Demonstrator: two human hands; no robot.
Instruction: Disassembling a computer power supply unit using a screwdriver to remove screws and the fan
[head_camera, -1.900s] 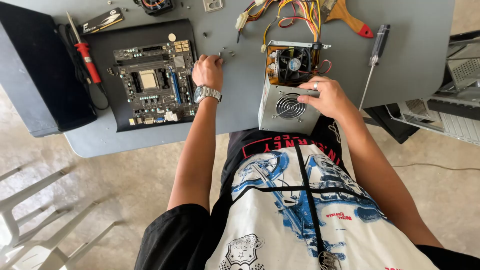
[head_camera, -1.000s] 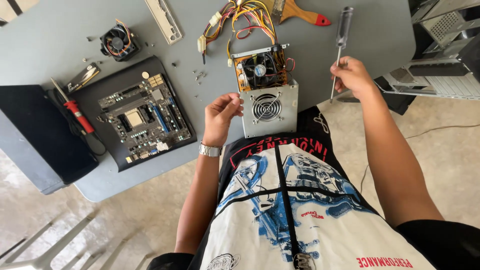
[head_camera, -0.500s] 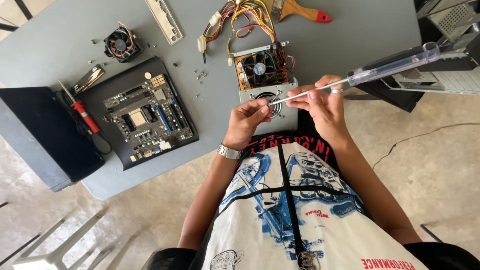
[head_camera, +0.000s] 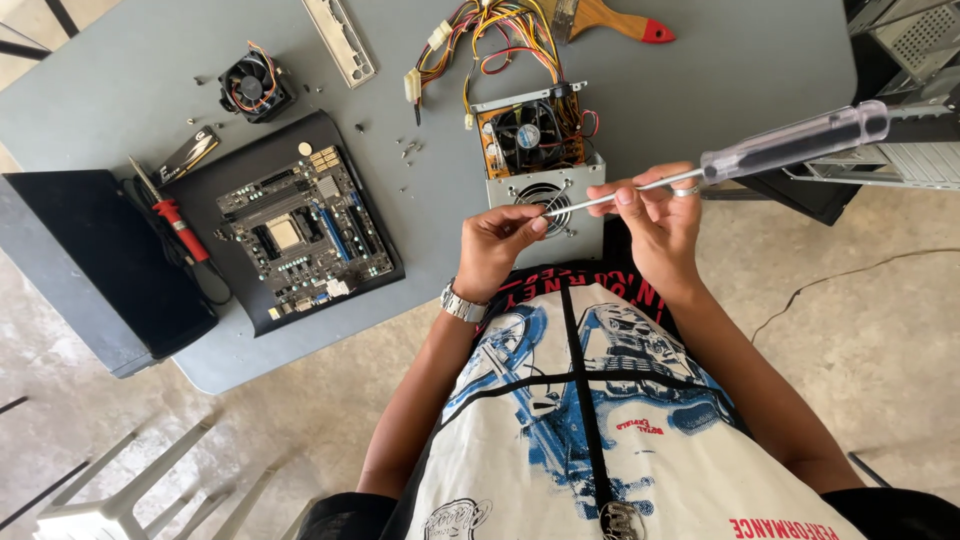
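My right hand (head_camera: 655, 220) holds a long screwdriver (head_camera: 790, 145) with a clear handle by its metal shaft, the handle pointing up and right. My left hand (head_camera: 497, 245) pinches the screwdriver's tip between thumb and fingers; a metal watch sits on that wrist. Both hands hover just in front of a grey power supply unit (head_camera: 545, 165) with its lid off, a fan and coloured cables showing, standing at the near edge of the grey table (head_camera: 720, 70).
A motherboard (head_camera: 300, 232) lies on a black mat at left, beside a red-handled screwdriver (head_camera: 170, 212) and a black case panel (head_camera: 85, 260). A small cooler fan (head_camera: 255, 85), loose screws (head_camera: 408, 150), a metal backplate (head_camera: 340, 40) and a wooden-handled brush (head_camera: 610, 18) lie farther back. A computer chassis (head_camera: 900, 90) stands at right.
My right hand picked the screwdriver up off the table and brought it in front of my chest. My left hand left the tabletop and took hold of the screwdriver's tip.
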